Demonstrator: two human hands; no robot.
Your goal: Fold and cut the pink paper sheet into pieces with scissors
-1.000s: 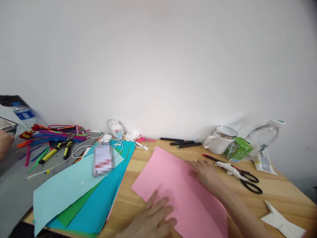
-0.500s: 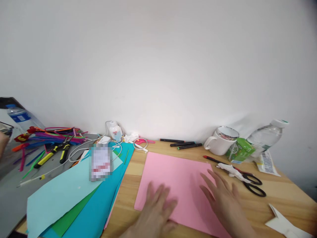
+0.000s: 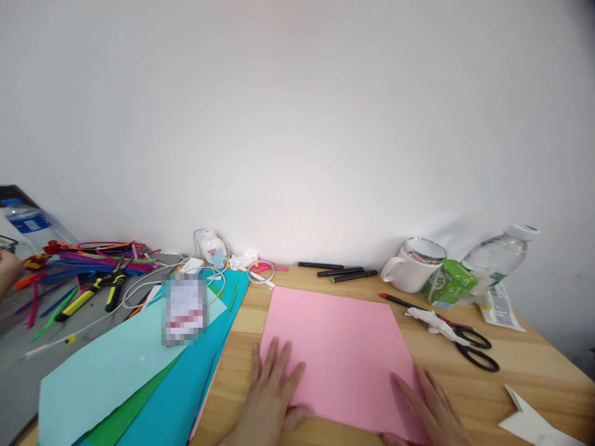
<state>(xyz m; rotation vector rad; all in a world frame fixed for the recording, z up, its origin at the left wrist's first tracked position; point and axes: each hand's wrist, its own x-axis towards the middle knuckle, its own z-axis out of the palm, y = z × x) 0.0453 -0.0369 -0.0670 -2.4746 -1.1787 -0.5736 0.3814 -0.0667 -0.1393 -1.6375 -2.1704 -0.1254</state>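
Observation:
A sheet of pink paper [image 3: 341, 353] lies flat on the wooden table in front of me. My left hand [image 3: 272, 393] rests over its left edge and near-left corner, fingers spread and stretched forward. At the opposite side, my right hand [image 3: 430, 406] lies along the right edge near the bottom corner, fingers extended, the thumb low at the near edge. Neither hand grips anything. Part of my right hand is cut off by the bottom of the picture.
Right of the paper lie black-handled scissors [image 3: 478, 350], a white mug [image 3: 409, 272], a green box [image 3: 450, 283], a clear bottle [image 3: 495, 257] and a white paper piece [image 3: 534, 424]. Markers [image 3: 353, 275] lie behind. Leftward are coloured sheets [image 3: 116, 371], pliers [image 3: 114, 291], pipe cleaners [image 3: 102, 257] and another person's hand [image 3: 9, 272].
My left hand has moved left onto the paper's left edge. My right hand has come down and nearer along the right edge. The view has shifted slightly.

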